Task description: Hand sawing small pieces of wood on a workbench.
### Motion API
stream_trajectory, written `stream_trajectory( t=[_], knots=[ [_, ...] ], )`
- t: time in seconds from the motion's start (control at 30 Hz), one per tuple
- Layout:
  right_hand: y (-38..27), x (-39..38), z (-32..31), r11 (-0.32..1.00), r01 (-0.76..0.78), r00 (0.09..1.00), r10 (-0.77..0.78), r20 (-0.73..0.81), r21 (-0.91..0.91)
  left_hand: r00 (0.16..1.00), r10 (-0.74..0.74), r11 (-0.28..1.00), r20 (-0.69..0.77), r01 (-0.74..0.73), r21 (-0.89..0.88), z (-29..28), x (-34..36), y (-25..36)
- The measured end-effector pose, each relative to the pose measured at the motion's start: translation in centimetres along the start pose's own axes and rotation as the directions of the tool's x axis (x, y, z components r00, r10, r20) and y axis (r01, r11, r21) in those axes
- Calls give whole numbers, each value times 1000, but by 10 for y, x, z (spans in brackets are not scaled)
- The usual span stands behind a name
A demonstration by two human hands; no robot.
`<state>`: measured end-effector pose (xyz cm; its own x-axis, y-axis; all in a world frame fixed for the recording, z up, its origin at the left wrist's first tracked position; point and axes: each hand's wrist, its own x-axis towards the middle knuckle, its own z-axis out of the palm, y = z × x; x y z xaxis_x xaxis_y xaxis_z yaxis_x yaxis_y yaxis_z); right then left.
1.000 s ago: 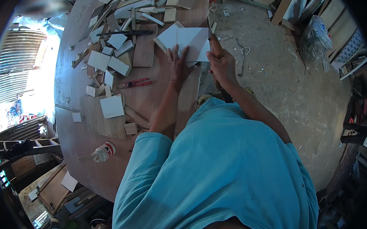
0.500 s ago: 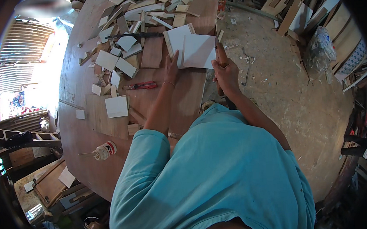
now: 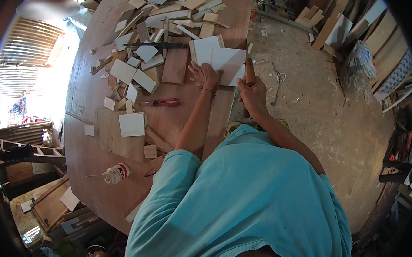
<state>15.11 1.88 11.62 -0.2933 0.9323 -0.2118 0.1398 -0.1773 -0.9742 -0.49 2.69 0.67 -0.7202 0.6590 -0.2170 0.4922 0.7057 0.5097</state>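
My left hand lies with fingers spread near the lower edge of two overlapping white boards, its thumb on the front white board. The rear white board shows behind it, with a pale wooden edge. Just past the boards' right side, at the table edge, my right hand is closed around a long brown wooden tool. The tool stands roughly in line with the board's right edge; its exact kind cannot be made out, and my fingers hide its middle. A red utility knife lies left of my left wrist.
Wood offcuts are heaped over the far part of the brown table. A black bar lies across some. A white glue bottle rests at the near left. Planks lean beyond the concrete floor on the right.
My left hand has shifted right along the lower edge of the boards, its fingers now spread wider. My right hand has come slightly nearer with the wooden tool still in it.
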Motion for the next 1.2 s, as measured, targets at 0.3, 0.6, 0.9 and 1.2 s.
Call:
stream_trajectory(
  t=[0.3, 0.6, 0.9, 1.2],
  knots=[
    [2, -3, 6, 999, -34, 997, 34, 65, -5, 649, -761, 293, 5, 350, -889, 42, -20, -43],
    [-3, -5, 5, 996, -65, 995, 60, 85, 56, 790, -386, -508, 476, 248, -825, 45, -18, -17],
    [-35, -29, 2, 998, 31, 999, -33, 32, 51, 929, -172, -532, 326, 191, -825, 33, -15, -7],
    [-32, -18, 64, 970, 243, 952, -233, 197, -26, 961, -217, -538, 173, 30, -843, -49, 13, -46]
  ],
)
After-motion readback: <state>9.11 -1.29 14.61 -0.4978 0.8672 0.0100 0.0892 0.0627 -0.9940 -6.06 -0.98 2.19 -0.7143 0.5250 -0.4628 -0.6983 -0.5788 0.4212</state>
